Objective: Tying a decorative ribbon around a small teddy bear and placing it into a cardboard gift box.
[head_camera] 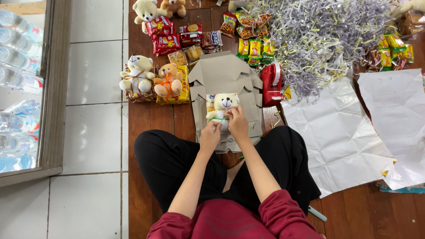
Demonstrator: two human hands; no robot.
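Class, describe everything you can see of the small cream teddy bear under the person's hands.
The cream teddy bear is a small plush toy with rounded ears, a pale face and a dark nose. It lies face up on flattened brown cardboard, head pointing away from the person. A thin green ribbon crosses its body. The left hand and right hand both touch its lower body at the ribbon, hiding its legs.

On the floor sit 5 teddy bears (222, 106), 1 red tape dispenser (272, 84), 2 white paper sheets (338, 132), 1 stack of flat cardboard boxes (223, 73) and 1 heap of shredded paper (323, 35).
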